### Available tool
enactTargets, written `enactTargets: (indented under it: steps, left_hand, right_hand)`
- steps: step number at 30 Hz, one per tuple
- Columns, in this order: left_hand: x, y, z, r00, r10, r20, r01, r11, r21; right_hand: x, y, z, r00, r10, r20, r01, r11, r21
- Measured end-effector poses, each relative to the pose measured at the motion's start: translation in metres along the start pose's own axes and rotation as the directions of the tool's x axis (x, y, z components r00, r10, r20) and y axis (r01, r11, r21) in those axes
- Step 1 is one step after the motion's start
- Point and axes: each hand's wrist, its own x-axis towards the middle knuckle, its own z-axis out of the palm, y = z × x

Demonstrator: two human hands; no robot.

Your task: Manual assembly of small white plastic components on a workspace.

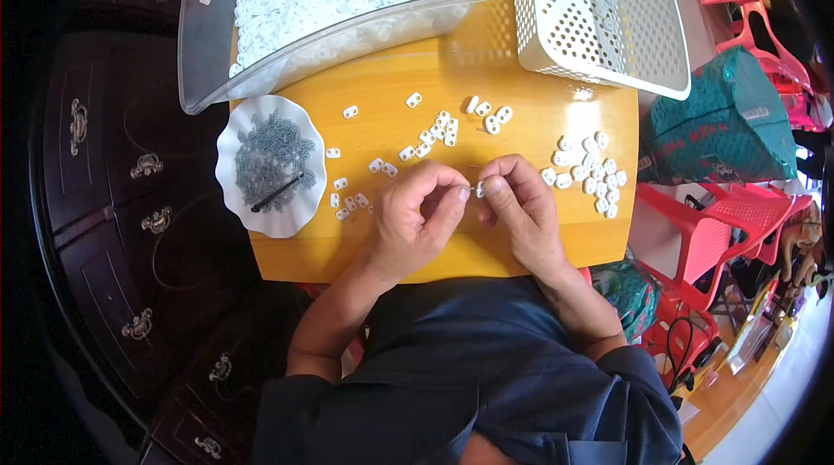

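My left hand [415, 217] and my right hand [519, 204] meet over the near middle of the yellow table [452, 252]. Between their fingertips they pinch one small white plastic piece [479, 190] with what looks like a thin metal part. Loose white pieces [434, 131] lie scattered just beyond my hands. A tighter group of white pieces [589, 171] lies to the right of my right hand. A white scalloped dish [233, 148] of small grey metal parts [271, 159] stands to the left of my left hand.
A clear plastic tub [208, 74] heaped with white pieces sits at the back left. A white perforated basket [625, 39] stands at the back right. Dark wooden drawers [113, 204] lie to the left; red plastic chairs [721, 230] and a green sack [730, 118] to the right.
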Motion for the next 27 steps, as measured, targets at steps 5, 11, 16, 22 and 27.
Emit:
enactTargets:
  steps: [5,11,16,22,27]
  left_hand:
    - [-0.0019,-0.0029,0.0007,1.000,0.018,-0.002,-0.018,0.999,0.036]
    - [-0.0016,-0.0073,0.0047,0.999,0.042,-0.017,-0.042,0.999,-0.009]
    - [-0.0017,-0.0070,0.0053,0.999,0.029,-0.039,-0.029,1.000,0.012]
    - [-0.0003,-0.0061,0.0051,0.999,0.031,-0.016,-0.030,0.999,0.041]
    - [0.0014,-0.0048,0.0063,0.998,0.061,-0.020,-0.060,0.995,0.084]
  right_hand:
    - [0.0003,0.0003,0.0001,1.000,-0.012,-0.017,0.012,0.999,-0.031]
    - [-0.0005,0.0001,-0.0001,1.000,-0.012,-0.010,0.011,1.000,-0.029]
    - [-0.0006,0.0025,-0.0016,1.000,-0.017,-0.021,0.017,1.000,-0.012]
    - [0.0002,0.0048,-0.0020,0.999,-0.026,-0.032,0.025,0.999,-0.030]
    - [0.0010,0.0069,-0.0037,0.995,-0.093,-0.042,0.087,0.988,-0.128]
